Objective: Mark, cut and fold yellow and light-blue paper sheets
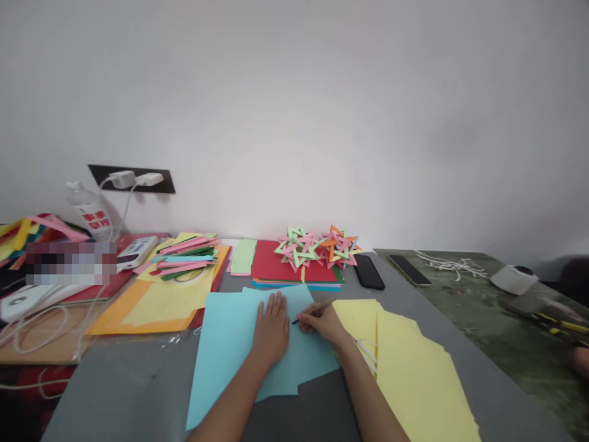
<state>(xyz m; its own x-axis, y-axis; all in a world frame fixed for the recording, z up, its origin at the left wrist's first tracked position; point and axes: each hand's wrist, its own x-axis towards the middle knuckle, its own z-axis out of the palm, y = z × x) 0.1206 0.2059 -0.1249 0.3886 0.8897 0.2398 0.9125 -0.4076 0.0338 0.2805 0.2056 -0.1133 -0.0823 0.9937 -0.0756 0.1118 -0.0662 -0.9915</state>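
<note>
Sheets of light blue paper [225, 344] overlap on the grey table in front of me. My left hand [272, 331] lies flat on them, fingers stretched out, pressing the paper down. Just to its right, my right hand [319, 320] pinches a slim pen [296, 321] whose dark tip points at the blue paper beside my left fingers. From here I cannot tell whether the tip touches the sheet. Fanned yellow sheets [409, 362] spread out to the right of my right forearm, with a few white strips [367, 353] showing at their left edge.
Two folded paper stars [300, 248] sit on a red paper stack [271, 261] by the wall, near a black phone [369, 272]. Coloured strips [188, 256] lie on yellow and orange paper at left. A bottle [94, 215], cables and a green table [460, 313] flank the sides.
</note>
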